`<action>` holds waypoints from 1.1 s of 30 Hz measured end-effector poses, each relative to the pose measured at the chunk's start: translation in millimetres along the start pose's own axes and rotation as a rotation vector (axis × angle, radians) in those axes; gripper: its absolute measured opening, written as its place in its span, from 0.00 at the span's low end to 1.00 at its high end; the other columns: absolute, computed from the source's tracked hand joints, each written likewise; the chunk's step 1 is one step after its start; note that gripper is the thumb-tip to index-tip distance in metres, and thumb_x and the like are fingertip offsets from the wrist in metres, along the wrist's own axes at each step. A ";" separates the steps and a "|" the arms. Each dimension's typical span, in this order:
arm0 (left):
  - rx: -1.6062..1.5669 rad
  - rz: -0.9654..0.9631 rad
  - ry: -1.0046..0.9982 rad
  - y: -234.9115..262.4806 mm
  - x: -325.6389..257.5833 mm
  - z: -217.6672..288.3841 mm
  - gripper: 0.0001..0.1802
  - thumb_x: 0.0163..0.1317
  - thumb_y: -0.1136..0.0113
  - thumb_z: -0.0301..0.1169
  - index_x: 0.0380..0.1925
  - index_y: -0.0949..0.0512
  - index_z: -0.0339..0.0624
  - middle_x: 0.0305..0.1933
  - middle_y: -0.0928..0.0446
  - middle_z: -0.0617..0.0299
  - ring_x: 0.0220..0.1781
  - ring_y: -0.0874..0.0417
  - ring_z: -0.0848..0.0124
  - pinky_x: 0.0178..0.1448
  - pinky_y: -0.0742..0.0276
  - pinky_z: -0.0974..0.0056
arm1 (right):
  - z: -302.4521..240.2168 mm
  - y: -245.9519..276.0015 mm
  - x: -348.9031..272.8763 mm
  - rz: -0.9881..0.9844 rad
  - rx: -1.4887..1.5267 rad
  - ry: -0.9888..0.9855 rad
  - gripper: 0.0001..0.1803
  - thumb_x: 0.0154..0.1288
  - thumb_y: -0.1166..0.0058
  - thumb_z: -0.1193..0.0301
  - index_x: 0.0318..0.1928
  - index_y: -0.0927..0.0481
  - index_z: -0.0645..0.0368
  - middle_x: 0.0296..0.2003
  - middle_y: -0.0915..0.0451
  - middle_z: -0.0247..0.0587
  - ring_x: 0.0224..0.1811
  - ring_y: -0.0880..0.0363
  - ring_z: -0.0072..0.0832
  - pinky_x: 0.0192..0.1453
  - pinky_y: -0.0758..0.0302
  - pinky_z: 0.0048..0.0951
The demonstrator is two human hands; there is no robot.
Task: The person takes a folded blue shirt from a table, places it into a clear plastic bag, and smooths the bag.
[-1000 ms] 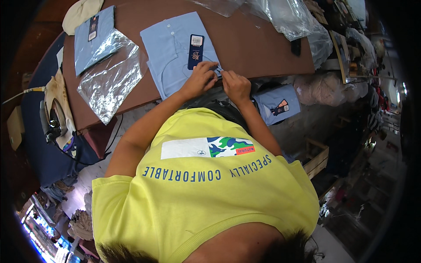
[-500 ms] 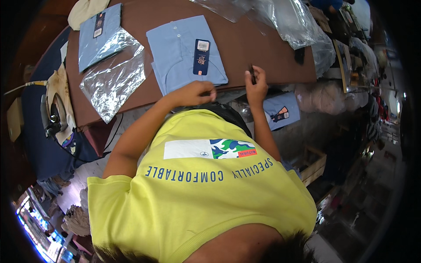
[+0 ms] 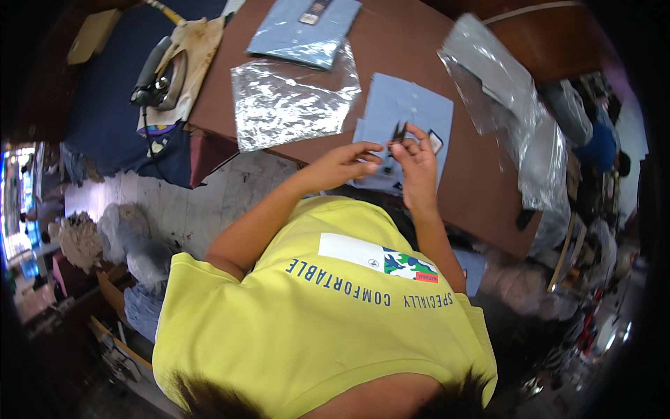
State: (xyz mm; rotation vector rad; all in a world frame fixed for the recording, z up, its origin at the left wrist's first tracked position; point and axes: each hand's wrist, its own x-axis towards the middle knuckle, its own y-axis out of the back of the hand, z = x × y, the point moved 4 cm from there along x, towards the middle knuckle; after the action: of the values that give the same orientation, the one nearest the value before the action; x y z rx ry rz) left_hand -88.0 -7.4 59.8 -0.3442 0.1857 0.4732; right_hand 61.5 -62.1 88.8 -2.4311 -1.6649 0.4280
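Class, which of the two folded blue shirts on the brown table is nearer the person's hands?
The shirt partly covered by the right hand; the other shirt lies farther off, at the picture's top edge.

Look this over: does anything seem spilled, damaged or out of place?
No spill shows, and the nearer shirt looks neatly folded. Two small oddities: the cloth by the iron has brown blotches, perhaps scorching, and the clear bag left of that shirt lies crinkled, one corner at the table's edge.
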 end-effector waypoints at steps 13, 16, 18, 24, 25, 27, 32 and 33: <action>-0.231 0.917 -0.186 337.3 35.2 54.2 0.11 0.67 0.49 0.35 0.42 0.28 0.40 0.27 0.23 0.62 0.22 0.25 0.77 0.22 0.33 0.75 | 10.9 -48.9 71.2 -0.085 -0.561 0.224 0.13 0.62 0.45 0.73 0.48 0.24 0.58 0.44 0.26 0.36 0.49 0.28 0.25 0.51 0.31 0.25; -0.373 1.010 -0.209 460.5 55.4 57.0 0.08 0.66 0.48 0.30 0.41 0.28 0.38 0.26 0.23 0.61 0.20 0.25 0.77 0.21 0.32 0.76 | 12.8 -24.9 65.4 -0.012 -0.540 0.168 0.11 0.64 0.46 0.74 0.47 0.24 0.61 0.43 0.24 0.35 0.45 0.26 0.22 0.49 0.30 0.22; -0.557 1.029 -0.238 523.2 62.7 64.1 0.09 0.64 0.46 0.30 0.40 0.27 0.36 0.27 0.24 0.60 0.21 0.25 0.74 0.26 0.26 0.73 | 17.5 -3.3 59.2 0.080 -0.482 0.121 0.10 0.65 0.47 0.75 0.46 0.24 0.64 0.41 0.23 0.35 0.43 0.26 0.20 0.48 0.30 0.20; -0.270 1.528 -0.247 493.8 75.6 98.2 0.16 0.57 0.38 0.31 0.43 0.25 0.33 0.40 0.23 0.54 0.43 0.22 0.62 0.46 0.25 0.59 | 24.3 35.0 28.1 0.334 -0.515 -0.087 0.11 0.64 0.47 0.76 0.46 0.24 0.66 0.37 0.22 0.32 0.38 0.27 0.16 0.45 0.30 0.16; 0.011 1.470 -0.374 482.9 74.0 88.1 0.17 0.56 0.37 0.31 0.44 0.25 0.34 0.40 0.23 0.54 0.43 0.22 0.61 0.47 0.25 0.59 | 26.8 37.3 27.2 0.335 -0.538 -0.131 0.11 0.64 0.47 0.76 0.46 0.23 0.66 0.36 0.23 0.32 0.38 0.27 0.16 0.45 0.30 0.16; 0.558 1.308 -0.635 455.0 58.0 71.6 0.19 0.55 0.36 0.32 0.45 0.25 0.35 0.41 0.23 0.53 0.42 0.22 0.60 0.49 0.27 0.60 | 29.3 33.1 37.6 0.238 -0.581 -0.100 0.11 0.64 0.46 0.76 0.46 0.23 0.64 0.35 0.23 0.32 0.36 0.27 0.15 0.43 0.30 0.15; 1.184 1.301 -0.252 306.2 -5.6 41.7 0.16 0.52 0.34 0.39 0.38 0.21 0.45 0.46 0.26 0.56 0.51 0.28 0.55 0.54 0.32 0.52 | 40.9 17.2 71.1 0.064 -0.711 0.041 0.12 0.62 0.45 0.74 0.46 0.23 0.61 0.36 0.21 0.36 0.36 0.24 0.22 0.43 0.28 0.20; 1.272 1.304 -0.117 290.3 -18.9 32.9 0.15 0.52 0.34 0.41 0.36 0.21 0.45 0.46 0.26 0.57 0.51 0.28 0.55 0.54 0.33 0.51 | 40.7 8.5 82.7 0.034 -0.811 0.136 0.13 0.60 0.44 0.73 0.46 0.23 0.60 0.37 0.21 0.38 0.39 0.24 0.27 0.46 0.28 0.25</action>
State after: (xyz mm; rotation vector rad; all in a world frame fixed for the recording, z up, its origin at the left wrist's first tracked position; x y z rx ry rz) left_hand -239.3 238.9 13.7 1.1493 0.5487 1.5140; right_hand 83.7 10.6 36.1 -2.9074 -2.0019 -0.5147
